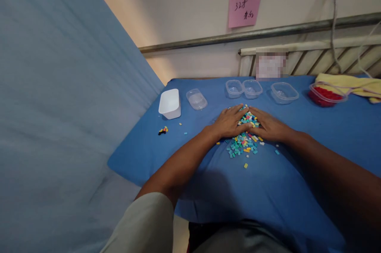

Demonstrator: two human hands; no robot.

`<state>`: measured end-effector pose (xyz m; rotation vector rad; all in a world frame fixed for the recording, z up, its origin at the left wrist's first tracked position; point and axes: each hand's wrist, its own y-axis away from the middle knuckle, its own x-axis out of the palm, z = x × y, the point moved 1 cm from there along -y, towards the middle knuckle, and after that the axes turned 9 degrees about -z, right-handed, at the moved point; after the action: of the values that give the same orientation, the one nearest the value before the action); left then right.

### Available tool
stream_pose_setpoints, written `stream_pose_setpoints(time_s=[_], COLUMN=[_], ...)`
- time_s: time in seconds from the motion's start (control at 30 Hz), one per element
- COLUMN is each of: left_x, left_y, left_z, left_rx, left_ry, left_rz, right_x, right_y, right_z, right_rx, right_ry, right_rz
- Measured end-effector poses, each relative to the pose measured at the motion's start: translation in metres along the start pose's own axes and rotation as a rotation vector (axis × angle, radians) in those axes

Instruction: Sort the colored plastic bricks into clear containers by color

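A pile of small building bricks (242,142), mostly teal with yellow, white, pink and blue ones, lies on the blue table cover (268,185). My left hand (230,121) rests flat against the pile's left side, fingers stretched out. From the right, my right hand (266,123) presses against the same pile, its fingers extended too. Both hands frame the bricks, with their thumbs close together and their fingertips near each other at the far end. Part of the pile is hidden beneath the palms. A single yellow brick (245,165) sits apart, nearer to me.
A white tub (170,104) and a clear lid (197,99) stand at the left, near a few dark and orange bricks (163,130). Clear containers (252,89) line the back. One container (327,95) holds red pieces beside a yellow cloth (351,83). A blue curtain (59,86) hangs left.
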<state>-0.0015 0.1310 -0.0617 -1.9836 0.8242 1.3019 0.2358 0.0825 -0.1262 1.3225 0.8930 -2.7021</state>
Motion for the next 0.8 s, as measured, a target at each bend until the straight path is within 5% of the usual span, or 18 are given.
stream_pose_setpoints(time_s=[0.17, 0.57, 0.7, 0.8], left_x=[0.000, 0.007, -0.016, -0.039], left_y=[0.031, 0.075, 0.093, 0.109], left_z=[-0.025, -0.067, -0.054, -0.014], left_rx=[0.036, 0.094, 0.019, -0.132], left_ry=[-0.037, -0.011, 0.029, 0.054], left_rz=[0.039, -0.010, -0.016, -0.091], right_x=[-0.006, -0.019, -0.026, -0.029], right_y=[0.037, 0.089, 0.100, 0.104], right_z=[0.002, 0.053, 0.065, 0.069], right_rx=[-0.008, -0.039, -0.022, 0.004], right_ry=[0.028, 0.180, 0.147, 0.110], right_rz=[0.095, 0.053, 0.069, 0.044])
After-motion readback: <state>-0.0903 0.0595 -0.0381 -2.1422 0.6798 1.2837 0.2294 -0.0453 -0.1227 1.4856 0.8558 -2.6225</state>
